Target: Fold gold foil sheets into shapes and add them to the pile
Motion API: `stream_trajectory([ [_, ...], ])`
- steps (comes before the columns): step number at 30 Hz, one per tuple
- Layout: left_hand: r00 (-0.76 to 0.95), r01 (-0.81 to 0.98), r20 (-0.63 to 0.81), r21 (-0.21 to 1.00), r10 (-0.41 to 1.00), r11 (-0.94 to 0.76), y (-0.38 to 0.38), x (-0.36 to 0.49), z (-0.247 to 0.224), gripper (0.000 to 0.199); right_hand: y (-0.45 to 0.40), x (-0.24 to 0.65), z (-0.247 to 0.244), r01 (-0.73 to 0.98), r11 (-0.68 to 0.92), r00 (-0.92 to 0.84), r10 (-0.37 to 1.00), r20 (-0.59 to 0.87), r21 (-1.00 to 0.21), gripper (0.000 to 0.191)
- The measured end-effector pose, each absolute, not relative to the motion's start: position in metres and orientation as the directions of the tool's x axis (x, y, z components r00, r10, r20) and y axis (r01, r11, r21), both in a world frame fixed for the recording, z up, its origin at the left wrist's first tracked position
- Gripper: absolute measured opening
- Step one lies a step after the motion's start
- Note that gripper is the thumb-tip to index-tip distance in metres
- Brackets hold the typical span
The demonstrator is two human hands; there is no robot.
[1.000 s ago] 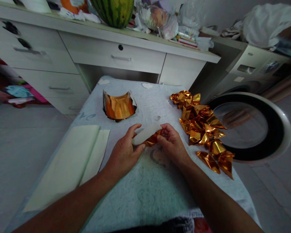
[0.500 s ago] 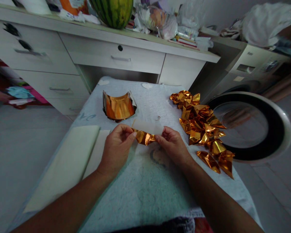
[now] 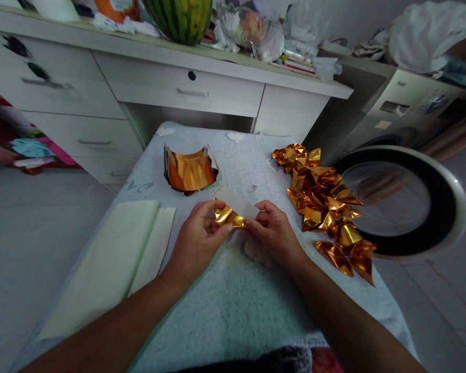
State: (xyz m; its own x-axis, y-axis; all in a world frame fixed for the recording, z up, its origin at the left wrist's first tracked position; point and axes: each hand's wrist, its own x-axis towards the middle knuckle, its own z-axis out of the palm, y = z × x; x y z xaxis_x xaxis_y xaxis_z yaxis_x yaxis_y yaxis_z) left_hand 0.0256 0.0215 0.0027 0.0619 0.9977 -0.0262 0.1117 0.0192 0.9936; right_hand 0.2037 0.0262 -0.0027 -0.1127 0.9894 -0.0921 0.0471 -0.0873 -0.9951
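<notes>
Between my two hands is a sheet of gold foil paper (image 3: 228,216), its shiny side folded along the near edge and its pale backing (image 3: 238,203) showing beyond. My left hand (image 3: 200,233) pinches the left part of it, thumb in front. At the right end, my right hand (image 3: 274,228) grips the same sheet between thumb and fingers. Past my left hand stands a curved stack of gold foil sheets (image 3: 191,171). To the right lies a heap of folded gold foil pieces (image 3: 318,189).
Pale folded paper sheets (image 3: 104,259) lie along the left side of the cloth-covered table (image 3: 233,311). A small ring-like scrap (image 3: 253,188) rests beyond my hands. White drawers (image 3: 190,96) stand behind, with a watermelon (image 3: 178,20) on top. A washing machine (image 3: 402,109) with its round door (image 3: 460,207) ajar is at right.
The foil sheet has tilted, its right end now lower, and the gold fold sits differently. My left thumb has slid rightward along its near edge.
</notes>
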Motion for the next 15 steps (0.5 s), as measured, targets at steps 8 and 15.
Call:
stream_trajectory([
  [8, 0.060, 0.088, -0.016, 0.996, 0.998, 0.011, 0.0237, 0.0254, -0.0040, 0.044, 0.0251, 0.2039, -0.0021, 0.113, -0.054, -0.182, 0.980, -0.074, -0.992, 0.037],
  [15, 0.094, -0.080, -0.005, 0.997, 0.996, 0.013, 0.0274, 0.0228, -0.0018, 0.035, 0.0255, 0.2098, 0.0025, 0.240, 0.132, -0.112, 0.988, 0.107, -0.962, 0.027],
])
